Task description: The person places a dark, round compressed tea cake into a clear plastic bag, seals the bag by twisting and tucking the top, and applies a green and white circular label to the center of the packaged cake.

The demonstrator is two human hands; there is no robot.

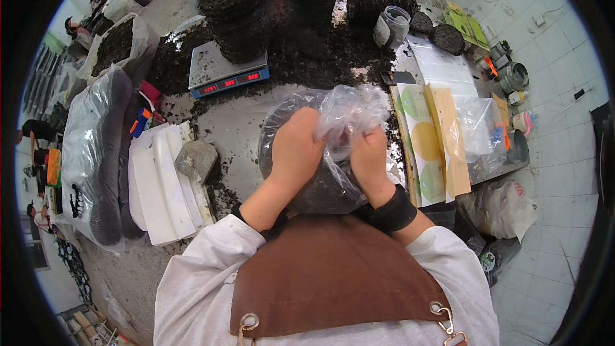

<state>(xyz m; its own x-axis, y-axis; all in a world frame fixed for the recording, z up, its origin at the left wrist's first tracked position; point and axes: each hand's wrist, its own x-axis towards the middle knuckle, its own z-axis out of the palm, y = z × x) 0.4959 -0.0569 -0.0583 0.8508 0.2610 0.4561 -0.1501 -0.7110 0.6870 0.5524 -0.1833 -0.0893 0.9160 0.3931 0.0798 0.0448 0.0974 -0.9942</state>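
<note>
In front of my brown apron, a transparent plastic bag rests on the table with a dark, rounded mass inside. My left hand is closed on the gathered neck of the bag from the left. On the other side, my right hand grips the same bunched plastic, fingers curled in. Crumpled film stands up between and above both hands. Just beyond the bag is a digital scale with a lit red display. A tall stack of dark, rough round cakes stands on its plate.
Loose dark flakes cover the far table. A jar stands at back right. Right of the bag lie label sheets and a tan strip. On the left are a stone, white papers and a filled plastic bag.
</note>
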